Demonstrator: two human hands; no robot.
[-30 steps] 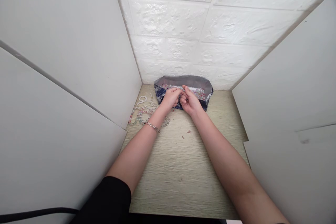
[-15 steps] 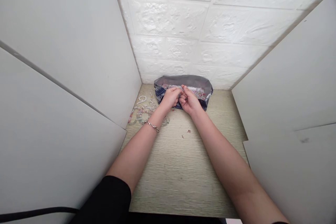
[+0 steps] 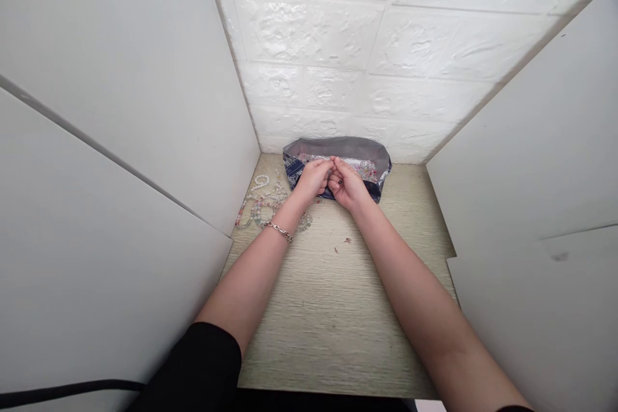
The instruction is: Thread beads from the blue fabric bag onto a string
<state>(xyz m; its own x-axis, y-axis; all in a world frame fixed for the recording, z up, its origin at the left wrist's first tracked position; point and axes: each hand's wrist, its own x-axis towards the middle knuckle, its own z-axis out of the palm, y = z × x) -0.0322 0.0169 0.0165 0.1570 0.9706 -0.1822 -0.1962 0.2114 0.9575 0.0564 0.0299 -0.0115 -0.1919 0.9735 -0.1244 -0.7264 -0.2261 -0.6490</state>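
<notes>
My left hand (image 3: 315, 179) and my right hand (image 3: 346, 184) meet fingertip to fingertip over the front of a dark blue and grey pouch (image 3: 337, 145). Both have their fingers curled into a pinch; whatever lies between them is too small to make out. Inside the open pouch are many small clear, pink and red beads (image 3: 369, 171), partly covered by my hands. Several beaded strands (image 3: 263, 206) lie on the wooden surface left of the pouch, beside my left forearm. A chain bracelet (image 3: 279, 231) circles my left wrist.
White panels (image 3: 159, 109) rise on the left and right of the wooden surface (image 3: 309, 322). Behind the pouch stands a white brick-patterned wall (image 3: 328, 84). Small reddish bits (image 3: 347, 241) lie between my forearms. A black cable (image 3: 72, 389) crosses the lower left.
My right fingertips have shifted slightly left, closer against the left ones. The pouch and the beaded strands stay where they were.
</notes>
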